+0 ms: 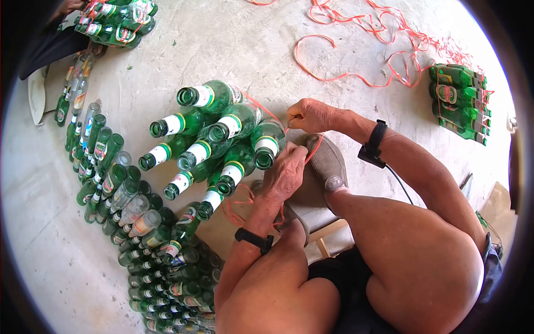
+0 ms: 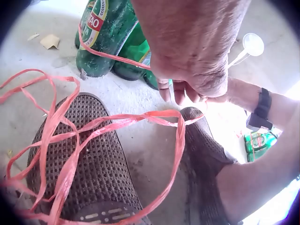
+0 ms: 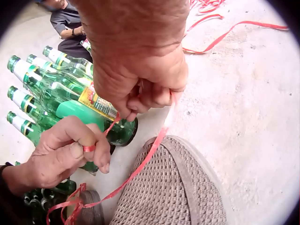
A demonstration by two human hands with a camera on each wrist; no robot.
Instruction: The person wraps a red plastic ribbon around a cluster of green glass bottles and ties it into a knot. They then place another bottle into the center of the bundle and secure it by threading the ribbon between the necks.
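A cluster of green glass beer bottles (image 1: 232, 123) with white neck labels stands at the feet, mouths toward the head camera. Red plastic twine (image 3: 149, 157) runs around the bundle to both hands. My right hand (image 1: 312, 115) grips the twine in curled fingers at the bundle's near right side. Just below it, my left hand (image 1: 286, 171) pinches the twine between thumb and forefinger, beside the nearest bottle. In the right wrist view, twine wraps the left forefinger (image 3: 88, 148). A loose length of twine (image 2: 179, 140) hangs over the shoes in the left wrist view.
Many bottles (image 1: 147, 222) stand in rows at the left. A tied bottle bundle (image 1: 453, 94) lies at the right. Loose twine (image 1: 384, 78) tangles across the concrete floor. Another person (image 3: 68, 26) sits beyond the bottles. Mesh shoes (image 2: 89, 154) are close under the hands.
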